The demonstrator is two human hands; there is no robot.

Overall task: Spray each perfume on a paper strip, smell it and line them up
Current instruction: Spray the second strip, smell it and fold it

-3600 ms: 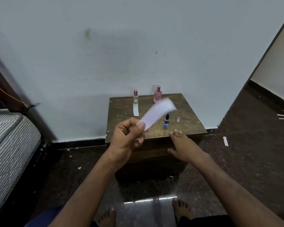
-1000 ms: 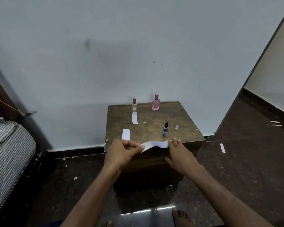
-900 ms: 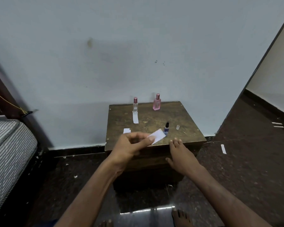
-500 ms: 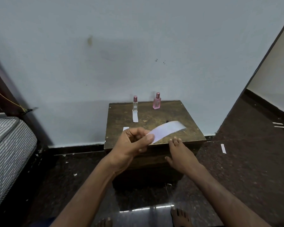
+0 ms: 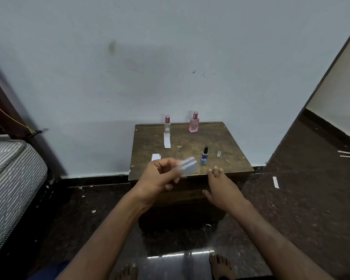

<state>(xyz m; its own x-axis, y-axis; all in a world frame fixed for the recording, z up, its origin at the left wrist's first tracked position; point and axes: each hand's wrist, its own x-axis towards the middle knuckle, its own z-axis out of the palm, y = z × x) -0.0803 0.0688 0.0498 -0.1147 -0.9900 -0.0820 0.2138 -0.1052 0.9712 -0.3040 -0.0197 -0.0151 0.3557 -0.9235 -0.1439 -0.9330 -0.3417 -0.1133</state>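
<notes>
My left hand (image 5: 160, 176) pinches a white paper strip (image 5: 188, 166), blurred by motion, above the front edge of a small wooden table (image 5: 226, 138). My right hand (image 5: 220, 188) rests on the table's front edge with straight fingers. A small blue perfume bottle (image 5: 204, 155) stands uncapped near the front, its clear cap (image 5: 219, 154) beside it. At the back stand a slim clear bottle (image 5: 167, 125) and a pink bottle (image 5: 194, 122). One strip (image 5: 167, 140) lies in front of the clear bottle. Another piece of paper (image 5: 155, 157) lies at the left.
The table stands against a pale wall. A striped mattress (image 5: 10, 178) on a dark bed frame is at the left. Paper scraps lie on the dark floor, one strip (image 5: 275, 182) to the right. My bare feet (image 5: 220, 265) show at the bottom.
My left hand lifted the strip off the table's front edge and has been waving it; it now looks shorter and blurred. The right hand has stayed on the edge.
</notes>
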